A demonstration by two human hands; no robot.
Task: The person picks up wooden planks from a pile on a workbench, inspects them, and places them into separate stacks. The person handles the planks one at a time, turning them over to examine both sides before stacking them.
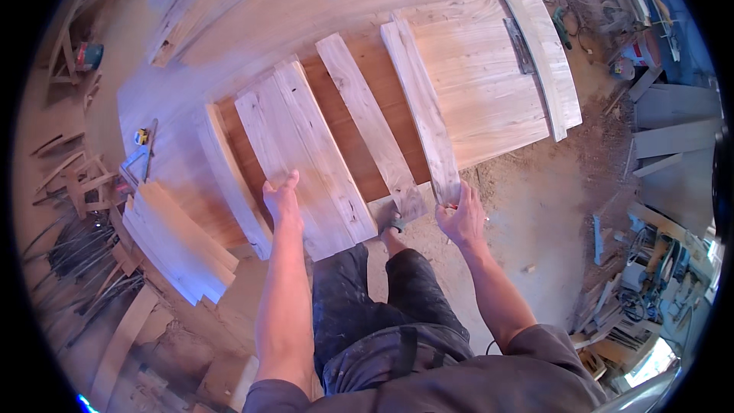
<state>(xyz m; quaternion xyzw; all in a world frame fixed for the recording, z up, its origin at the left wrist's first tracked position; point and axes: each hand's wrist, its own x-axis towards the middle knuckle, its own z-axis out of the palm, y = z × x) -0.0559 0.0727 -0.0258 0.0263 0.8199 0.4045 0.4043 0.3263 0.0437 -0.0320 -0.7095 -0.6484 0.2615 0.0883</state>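
My two hands at planks on the bench.

My left hand (281,203) lies at the left edge of a wide, pale wooden plank (313,176) on the wooden bench (164,122); its fingers are partly hidden, so I can't tell if it grips. Next right is a slim, pale wooden slat (367,118), then a long, narrow wooden plank (420,107), its near end grasped in my right hand (462,218). An uneven pull could, I judge, skew that plank into the slat; too much overhang could tip the wide one.
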